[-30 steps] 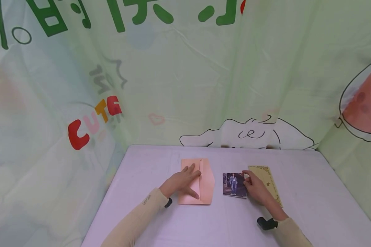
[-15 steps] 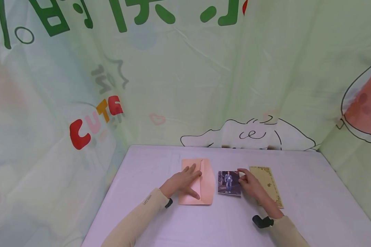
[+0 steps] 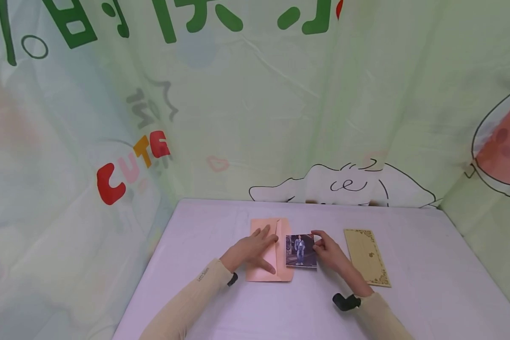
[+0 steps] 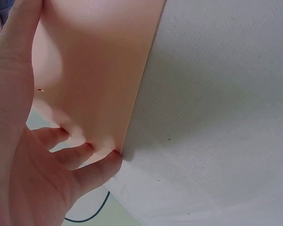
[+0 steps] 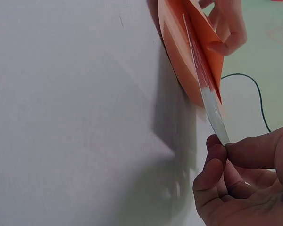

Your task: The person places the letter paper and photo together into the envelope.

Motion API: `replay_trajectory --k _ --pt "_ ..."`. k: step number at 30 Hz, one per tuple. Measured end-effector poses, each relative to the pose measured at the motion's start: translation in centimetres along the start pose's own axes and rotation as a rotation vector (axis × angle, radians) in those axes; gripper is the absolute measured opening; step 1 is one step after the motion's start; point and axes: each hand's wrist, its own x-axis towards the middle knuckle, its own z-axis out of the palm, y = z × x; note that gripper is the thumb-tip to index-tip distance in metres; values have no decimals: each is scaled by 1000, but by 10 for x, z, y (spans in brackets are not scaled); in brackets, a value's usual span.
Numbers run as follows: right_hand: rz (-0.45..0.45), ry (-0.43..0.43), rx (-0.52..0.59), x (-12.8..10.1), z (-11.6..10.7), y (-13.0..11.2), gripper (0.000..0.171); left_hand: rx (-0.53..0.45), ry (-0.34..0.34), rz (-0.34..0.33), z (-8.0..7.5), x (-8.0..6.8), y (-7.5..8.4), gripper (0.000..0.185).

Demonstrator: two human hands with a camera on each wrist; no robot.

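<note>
The right hand (image 3: 329, 254) pinched the photograph (image 3: 301, 250) by its near-right edge, thumb and forefinger closed on the paper, as the right wrist view showed with the fingertips (image 5: 216, 143) nipped on the thin edge. The photograph lay directly to the left of that hand, its far-left edge already overlapping the open flap of the pink envelope (image 3: 280, 269). From the right wrist view the print (image 5: 205, 84) ran edge-on away from the hand, its leading end inside the mouth of the envelope (image 5: 179, 52) between the flap and the body; how deep it had gone could not be told.

The left hand (image 3: 250, 251) lay spread and flat on the envelope, fingers straight and pressing the paper down on the counter (image 3: 221, 307). In the left wrist view its fingertips (image 4: 92, 153) sat along the envelope's edge (image 4: 99, 80). The envelope's opening faced right, toward the right hand, and its long axis ran away from the person, so the photograph lay square to the slot. The right hand was the nearer to the photograph and alone held it; the left touched only the envelope.

To the right of the right hand, apart from it, a yellow card (image 3: 367, 257) with a patterned border lay flat on the counter.
</note>
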Motion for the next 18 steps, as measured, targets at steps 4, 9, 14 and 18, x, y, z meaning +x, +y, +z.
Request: replay_trajectory --k 4,9,14,18 --pt "-12 -3 3 1 8 -3 43 0 5 2 1 -1 0 109" --pt "-19 6 0 4 16 -9 43 -7 11 12 0 -1 0 109" --pt "-16 -1 -6 12 25 -15 44 -11 11 3 2 2 -1 109" --pt "-3 -19 -3 17 34 -21 44 -8 2 -12 2 3 -2 110"
